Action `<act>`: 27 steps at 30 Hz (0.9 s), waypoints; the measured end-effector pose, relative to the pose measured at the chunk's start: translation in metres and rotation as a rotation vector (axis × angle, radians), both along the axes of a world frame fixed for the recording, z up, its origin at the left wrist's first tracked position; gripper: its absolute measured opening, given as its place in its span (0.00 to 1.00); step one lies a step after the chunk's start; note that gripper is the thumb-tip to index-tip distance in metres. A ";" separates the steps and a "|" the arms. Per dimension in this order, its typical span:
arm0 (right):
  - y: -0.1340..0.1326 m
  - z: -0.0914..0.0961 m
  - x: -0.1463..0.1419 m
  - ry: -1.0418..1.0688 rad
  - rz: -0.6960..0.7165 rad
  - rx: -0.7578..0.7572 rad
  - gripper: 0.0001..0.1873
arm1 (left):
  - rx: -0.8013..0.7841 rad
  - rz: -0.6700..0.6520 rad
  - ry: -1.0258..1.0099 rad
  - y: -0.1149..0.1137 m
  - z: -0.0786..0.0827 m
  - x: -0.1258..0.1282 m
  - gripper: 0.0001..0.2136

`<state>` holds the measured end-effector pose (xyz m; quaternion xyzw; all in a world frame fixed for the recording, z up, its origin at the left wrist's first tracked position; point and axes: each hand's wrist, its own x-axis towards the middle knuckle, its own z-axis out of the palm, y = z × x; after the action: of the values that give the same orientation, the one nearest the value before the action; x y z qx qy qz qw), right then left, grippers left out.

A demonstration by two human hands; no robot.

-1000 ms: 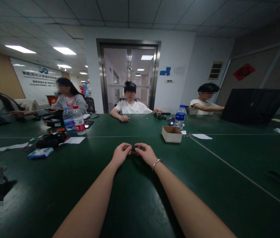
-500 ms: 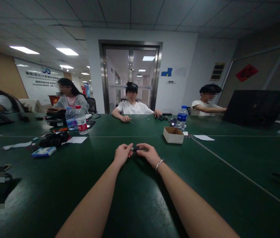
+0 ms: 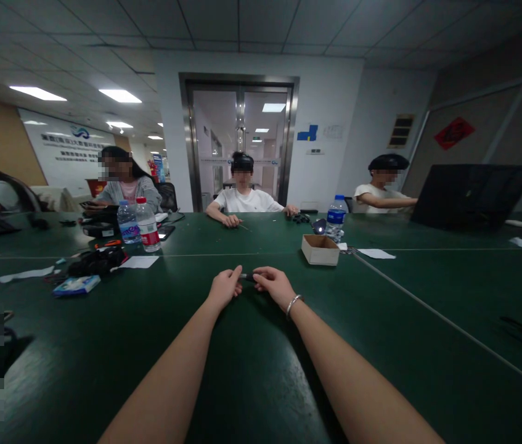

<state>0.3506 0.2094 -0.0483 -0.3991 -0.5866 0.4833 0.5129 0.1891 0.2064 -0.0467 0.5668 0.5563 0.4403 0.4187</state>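
Between my two hands is a small dark rod-shaped object (image 3: 249, 277) with a paler, metal-looking part toward the left; its exact kind is too small to make out. My left hand (image 3: 226, 287) is closed, thumb on top, pinching the pale end. The dark end is pinched by my right hand (image 3: 276, 284), between thumb and fingers, with a silver bangle (image 3: 293, 304) on that wrist. Both hands are just above or resting on the green table (image 3: 251, 357); I cannot tell which. My fingers hide part of the object.
An open cardboard box (image 3: 320, 251) stands beyond my right hand, near a blue-capped bottle (image 3: 336, 217). Two bottles, a tissue pack (image 3: 76, 285) and dark tangled items (image 3: 97, 261) lie left. A large black monitor (image 3: 473, 196) stands right. Several people sit around the table.
The whole view has shifted slightly. My right fingers have moved a little over the dark end, and more of the pale part shows near my left hand.
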 end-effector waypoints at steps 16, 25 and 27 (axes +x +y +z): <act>0.002 -0.002 0.003 -0.045 -0.009 0.018 0.12 | 0.136 -0.148 -0.023 -0.003 0.000 -0.009 0.20; -0.003 0.002 0.003 -0.026 0.016 0.007 0.10 | 0.148 -0.128 0.022 -0.003 0.001 -0.011 0.14; -0.004 0.004 0.002 -0.030 0.018 0.008 0.10 | 0.184 -0.104 -0.014 -0.002 0.000 -0.013 0.23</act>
<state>0.3529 0.2058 -0.0448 -0.3988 -0.5998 0.4795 0.5013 0.1764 0.2040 -0.0464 0.6280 0.4803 0.4711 0.3912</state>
